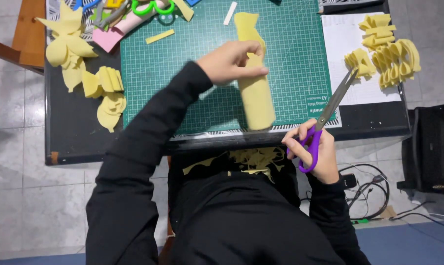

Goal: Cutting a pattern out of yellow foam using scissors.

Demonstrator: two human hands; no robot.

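My left hand point(231, 61) grips a long folded strip of yellow foam sheet point(255, 93), held over the green cutting mat point(192, 78). The strip runs from the mat's far edge to its near edge. My right hand point(312, 149) holds purple-handled scissors point(329, 110) to the right of the strip, blades together and pointing up and away toward the right. The scissors are apart from the strip.
Cut yellow foam pieces lie at the left point(84, 68) and folded ones at the right point(388, 56) on white paper. Yellow scraps point(253, 159) lie on my lap. Green scissors point(153, 7) and a pink piece point(109, 37) sit at the back. Cables point(374, 191) lie on the floor.
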